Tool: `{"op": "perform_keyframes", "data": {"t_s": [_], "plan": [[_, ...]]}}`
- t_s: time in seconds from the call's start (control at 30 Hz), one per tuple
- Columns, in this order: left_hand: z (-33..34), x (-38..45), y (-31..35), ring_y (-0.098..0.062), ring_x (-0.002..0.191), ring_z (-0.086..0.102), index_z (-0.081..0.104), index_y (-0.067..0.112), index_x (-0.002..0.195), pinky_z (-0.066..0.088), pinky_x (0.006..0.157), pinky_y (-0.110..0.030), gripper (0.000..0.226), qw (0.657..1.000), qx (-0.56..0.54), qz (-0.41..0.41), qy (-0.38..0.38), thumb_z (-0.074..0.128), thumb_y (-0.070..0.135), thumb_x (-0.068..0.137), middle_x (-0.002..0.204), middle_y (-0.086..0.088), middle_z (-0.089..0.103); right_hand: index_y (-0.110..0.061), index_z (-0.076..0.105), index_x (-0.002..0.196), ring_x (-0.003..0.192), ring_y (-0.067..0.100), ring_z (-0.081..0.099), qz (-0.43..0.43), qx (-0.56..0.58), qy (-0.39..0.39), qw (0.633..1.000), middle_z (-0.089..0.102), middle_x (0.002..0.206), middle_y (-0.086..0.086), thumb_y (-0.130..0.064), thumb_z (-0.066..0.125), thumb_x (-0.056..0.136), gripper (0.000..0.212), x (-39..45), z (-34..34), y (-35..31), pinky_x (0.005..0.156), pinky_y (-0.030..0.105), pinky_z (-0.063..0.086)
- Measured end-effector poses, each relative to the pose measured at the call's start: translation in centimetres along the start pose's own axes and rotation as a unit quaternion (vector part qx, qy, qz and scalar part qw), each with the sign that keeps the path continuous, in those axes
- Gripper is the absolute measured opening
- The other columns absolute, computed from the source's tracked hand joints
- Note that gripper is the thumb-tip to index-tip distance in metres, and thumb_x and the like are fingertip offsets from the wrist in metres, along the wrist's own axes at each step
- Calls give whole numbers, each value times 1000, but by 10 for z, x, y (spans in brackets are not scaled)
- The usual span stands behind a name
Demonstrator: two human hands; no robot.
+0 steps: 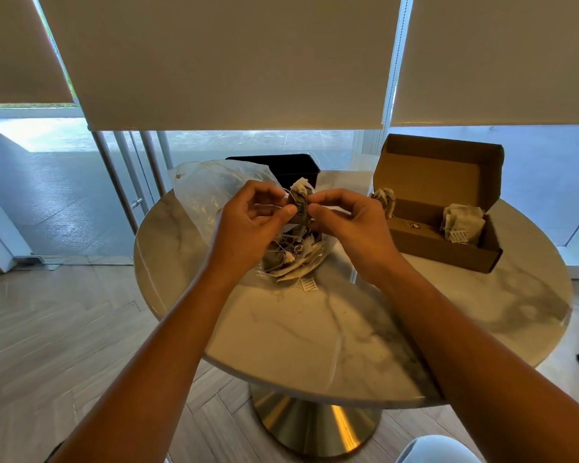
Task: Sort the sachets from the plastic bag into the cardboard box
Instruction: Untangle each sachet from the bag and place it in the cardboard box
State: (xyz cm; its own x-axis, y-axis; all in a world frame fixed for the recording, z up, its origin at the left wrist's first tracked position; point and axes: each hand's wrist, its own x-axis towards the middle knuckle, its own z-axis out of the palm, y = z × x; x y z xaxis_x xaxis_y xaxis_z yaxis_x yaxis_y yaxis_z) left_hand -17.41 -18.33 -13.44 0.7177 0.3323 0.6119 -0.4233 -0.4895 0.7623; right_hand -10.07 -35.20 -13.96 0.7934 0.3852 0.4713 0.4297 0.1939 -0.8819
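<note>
Pinching a single sachet (300,203) between them, the left hand (251,222) and the right hand (351,225) hold it raised above the middle of the round marble tabletop (315,329), a little toward its far edge. Each hand has its thumb and curled fingers closed on one side of the sachet, the left thumb pressed near its small dark label, the right fingers on its other edge. Directly beneath the hands lies the clear plastic bag (208,192), crumpled and spread open toward the far left edge of the tabletop, with a heap of sachets (291,255) and tangled strings spilling from it near the centre. One small white printed packet (309,284) lies just beside the heap on the near side. At the far right edge stands the cardboard box (438,208), its lid tilted up and back; a few sachets (462,223) stand at its right end, and another sachet (386,200) hangs at its left wall, though whether inside or over the rim I cannot tell. Behind the bag, at the far edge, sits a black container (281,168).
</note>
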Motion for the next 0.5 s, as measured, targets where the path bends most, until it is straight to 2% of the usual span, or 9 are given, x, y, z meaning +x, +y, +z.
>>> {"op": "perform_keyframes", "data": {"t_s": [0.13, 0.23, 0.33, 0.5], "plan": [[-1, 1, -3, -5, 92, 70, 64, 13, 104, 55, 83, -19, 27, 1000, 13, 13, 2, 80, 18, 83, 97, 9, 71, -3, 70, 111, 92, 20, 77, 2, -3, -12, 1000, 76, 104, 9, -6, 76, 89, 23, -2, 1, -3, 86, 33, 62], [-1, 0, -5, -9, 94, 71, 65, 12, 105, 57, 87, -25, 24, 999, 8, 27, -19, 78, 13, 86, 99, 6, 73, -4, 66, 111, 93, 20, 77, -2, -16, -13, 1000, 74, 107, 9, -4, 78, 87, 26, -2, 0, -4, 82, 33, 63], [1, 0, -4, -10, 97, 71, 66, 13, 105, 57, 88, -27, 16, 999, 9, 40, -27, 71, 8, 91, 100, 8, 73, -10, 63, 114, 104, 19, 73, -8, -30, 12, 999, 71, 112, 8, -5, 79, 87, 32, 1, -6, -6, 86, 37, 63], [12, 16, 3, 4, 95, 61, 67, 26, 103, 50, 80, -10, 15, 987, 123, 91, -48, 64, 14, 95, 99, 21, 67, -17, 65, 124, 111, 24, 71, 0, -20, 55, 998, 71, 116, 8, -8, 80, 87, 41, 8, -26, -9, 96, 47, 60]]}}
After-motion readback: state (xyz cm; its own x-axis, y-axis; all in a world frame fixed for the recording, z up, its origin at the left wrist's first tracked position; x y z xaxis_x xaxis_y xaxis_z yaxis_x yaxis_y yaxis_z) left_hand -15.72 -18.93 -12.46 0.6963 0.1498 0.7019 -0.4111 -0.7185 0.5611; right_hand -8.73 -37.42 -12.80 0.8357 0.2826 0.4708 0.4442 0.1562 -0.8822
